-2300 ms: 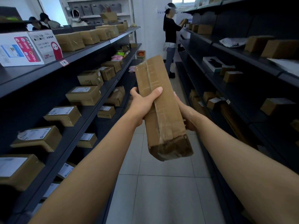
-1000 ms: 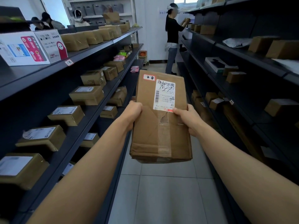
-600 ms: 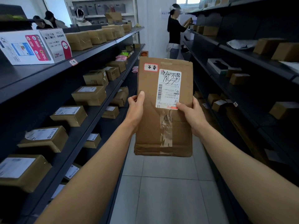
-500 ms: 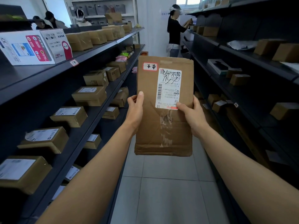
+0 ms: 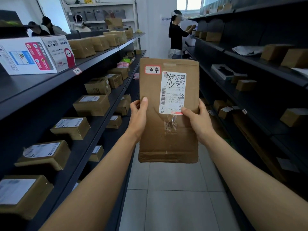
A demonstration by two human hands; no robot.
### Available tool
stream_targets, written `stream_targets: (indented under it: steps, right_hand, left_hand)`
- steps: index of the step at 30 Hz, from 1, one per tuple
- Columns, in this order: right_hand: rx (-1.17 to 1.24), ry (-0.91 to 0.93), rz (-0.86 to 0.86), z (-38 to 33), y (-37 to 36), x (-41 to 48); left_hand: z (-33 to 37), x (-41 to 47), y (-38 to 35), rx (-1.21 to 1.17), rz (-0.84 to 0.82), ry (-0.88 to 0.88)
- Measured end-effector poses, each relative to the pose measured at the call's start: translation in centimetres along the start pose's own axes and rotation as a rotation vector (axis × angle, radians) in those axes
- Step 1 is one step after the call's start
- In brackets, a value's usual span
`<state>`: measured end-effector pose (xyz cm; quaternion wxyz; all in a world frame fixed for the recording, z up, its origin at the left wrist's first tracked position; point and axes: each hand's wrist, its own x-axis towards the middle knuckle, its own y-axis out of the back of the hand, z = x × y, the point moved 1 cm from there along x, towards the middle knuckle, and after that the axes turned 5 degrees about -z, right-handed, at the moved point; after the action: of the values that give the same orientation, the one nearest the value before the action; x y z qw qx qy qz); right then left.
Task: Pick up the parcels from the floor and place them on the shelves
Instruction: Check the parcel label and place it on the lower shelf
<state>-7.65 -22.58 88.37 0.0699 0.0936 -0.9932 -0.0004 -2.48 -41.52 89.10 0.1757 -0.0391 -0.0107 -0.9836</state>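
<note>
Along the left side, the left-hand shelves [image 5: 100, 112] carry rows of brown boxes with gaps between them. Mid-aisle, the left hand [image 5: 139, 117] clasps one edge of the flat parcel [image 5: 169, 130], thumb across its face; the right hand [image 5: 198, 120] clasps the other edge. It is held upright above the floor, label facing the wearer. Best to read the label, pick a gap, then slide it in flat with both hands supporting.
</note>
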Motion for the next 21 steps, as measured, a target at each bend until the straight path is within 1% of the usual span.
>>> stream_targets:
  steps: [5,9,15,21]
  right_hand:
    - [-0.032,0.057,0.032,-1.3,0.2,0.7]
    - [-0.019,0.114,0.071,-2.4,1.6,1.5]
    - [-0.017,0.185,0.179,-3.5,5.7,4.3]
    - [-0.040,0.237,0.232,-3.9,9.3,8.9]
  left_hand:
    - [1.0,1.7,0.1,-0.024,-0.039,-0.033]
    - [1.9,3.4,-1.5,-0.005,-0.057,-0.051]
    - [3.0,7.3,-6.4,-0.029,-0.094,-0.110]
    - [3.5,12.2,-11.6,-0.035,-0.117,-0.207]
